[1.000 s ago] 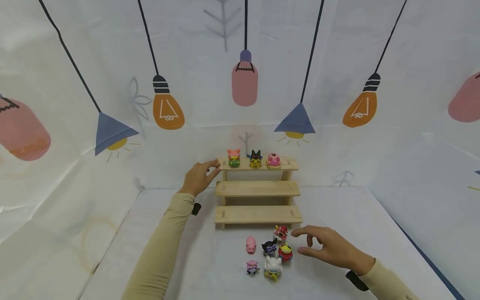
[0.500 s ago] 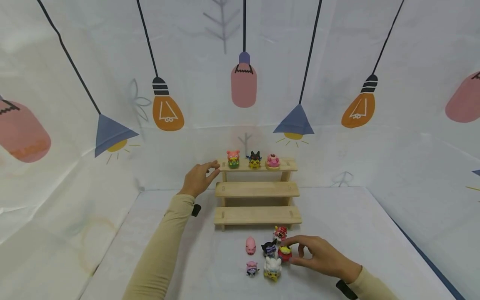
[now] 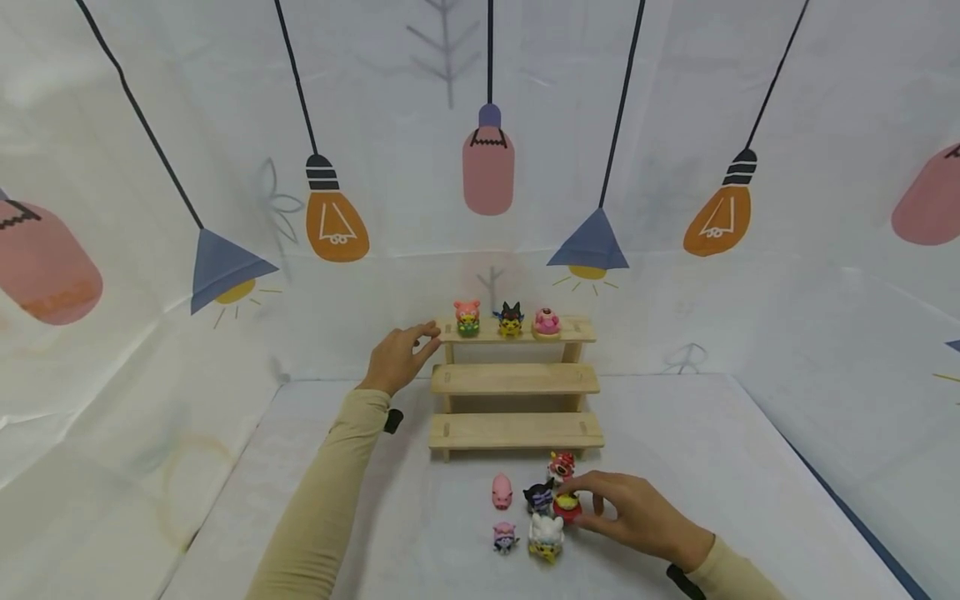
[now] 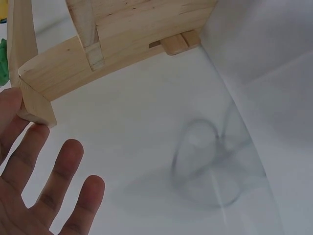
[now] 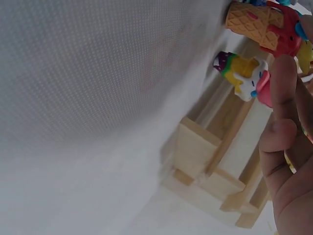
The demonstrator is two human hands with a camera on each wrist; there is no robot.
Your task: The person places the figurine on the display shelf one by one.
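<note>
My right hand (image 3: 637,512) pinches a red and yellow toy figurine (image 3: 567,505) between thumb and index finger, at the right of a small cluster on the table. The right wrist view shows that figurine's red body (image 5: 286,34) above a waffle-cone base, partly hidden by the fingers. Close by are a red-and-white figurine (image 3: 561,467), a black-and-purple one (image 3: 538,497) and a white-and-yellow one (image 3: 546,537). My left hand (image 3: 401,358) grips the left end of the top step of a wooden three-step display stand (image 3: 515,378); the wrist view shows the fingertips at its corner (image 4: 38,110).
Three figurines stand on the top step: pink-and-green (image 3: 467,318), black-and-yellow (image 3: 511,319) and pink (image 3: 547,322). A pink pig figurine (image 3: 502,492) and a pink-and-purple figurine (image 3: 505,537) lie left of the cluster. White cloth wall (image 3: 420,208) with printed lamps rises behind.
My right hand has moved left and down from beside the cluster and taken hold of the red and yellow figurine, which now tilts slightly. The left hand stays at the stand.
</note>
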